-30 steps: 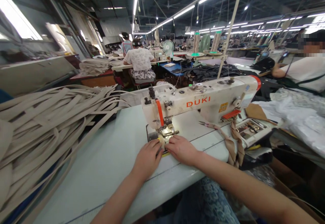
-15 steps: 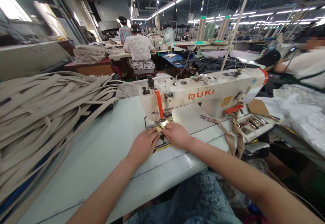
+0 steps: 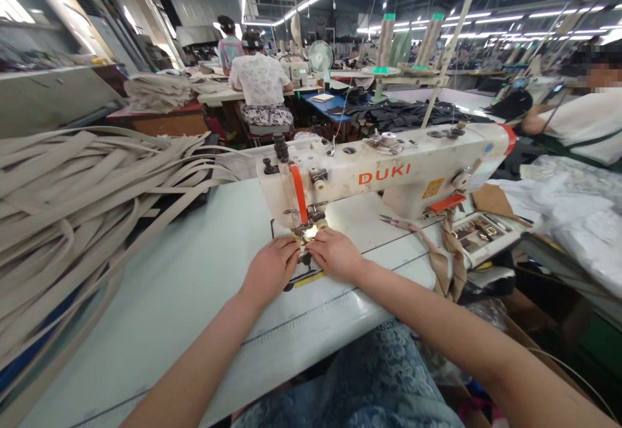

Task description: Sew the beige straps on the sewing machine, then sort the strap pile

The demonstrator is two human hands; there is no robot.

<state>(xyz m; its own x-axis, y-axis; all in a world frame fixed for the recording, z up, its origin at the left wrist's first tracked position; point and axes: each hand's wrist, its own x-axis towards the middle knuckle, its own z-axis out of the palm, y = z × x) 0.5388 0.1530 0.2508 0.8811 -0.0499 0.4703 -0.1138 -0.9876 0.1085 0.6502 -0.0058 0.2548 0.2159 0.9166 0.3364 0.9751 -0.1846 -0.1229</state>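
A white sewing machine point(image 3: 383, 172) with an orange lever and orange lettering stands on the pale table point(image 3: 204, 272). Just in front of its lit needle area point(image 3: 310, 234), my left hand point(image 3: 271, 267) rests with its fingers closed together, fingertips close to the presser foot. From the other side my right hand point(image 3: 337, 256) reaches in, thumb and fingers pinched. Something small and yellowish shows at the fingertips, too small and covered to name. A narrow gap separates the two sets of fingertips.
Long beige fabric strips point(image 3: 97, 201) are heaped at the left. Scissors point(image 3: 396, 222) with cloth-wrapped handles lie right of the needle, near a parts tray point(image 3: 481, 237). White plastic-like material point(image 3: 573, 214) is piled at far right. Other people sit at tables beyond.
The camera view has shifted slightly. My fingertips stay near the needle, with a slightly wider gap between the hands, and less of the yellowish bit shows.
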